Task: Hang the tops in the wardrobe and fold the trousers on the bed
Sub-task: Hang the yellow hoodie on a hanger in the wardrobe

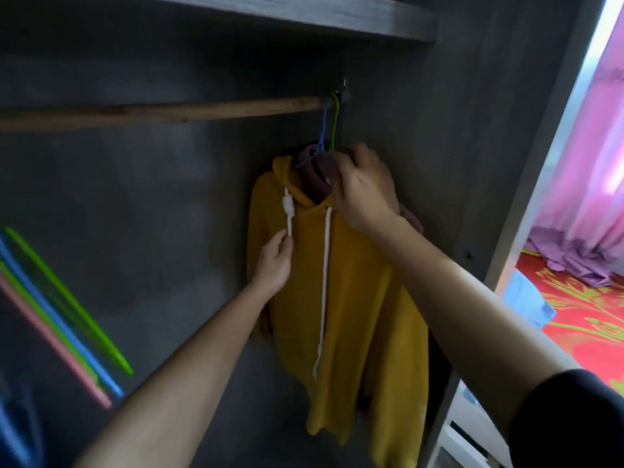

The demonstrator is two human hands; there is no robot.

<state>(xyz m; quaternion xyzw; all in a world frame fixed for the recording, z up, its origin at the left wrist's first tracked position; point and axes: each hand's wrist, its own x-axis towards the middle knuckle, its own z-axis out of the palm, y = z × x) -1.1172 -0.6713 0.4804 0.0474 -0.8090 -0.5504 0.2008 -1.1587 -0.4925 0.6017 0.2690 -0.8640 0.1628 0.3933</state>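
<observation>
A yellow hoodie [351, 298] hangs on a hanger from the wooden rail [162, 111] at the right end of the grey wardrobe [135, 197]. My left hand [273, 261] pinches the end of the hoodie's left white drawstring [289, 214]. My right hand [364, 187] grips the hoodie's neck and shoulder area just below the blue hanger hook [323, 130] and the green hanger hook [335, 119]. A dark maroon garment [317, 179] hangs behind the hoodie; its lower part is hidden.
Several loose plastic hangers [67, 312], green, blue and pink, lean at the lower left inside the wardrobe. A shelf [304, 15] runs above the rail. To the right, past the wardrobe side panel [540, 163], lie a red patterned bed cover [580, 319], purple cloth [580, 261] and a pink curtain.
</observation>
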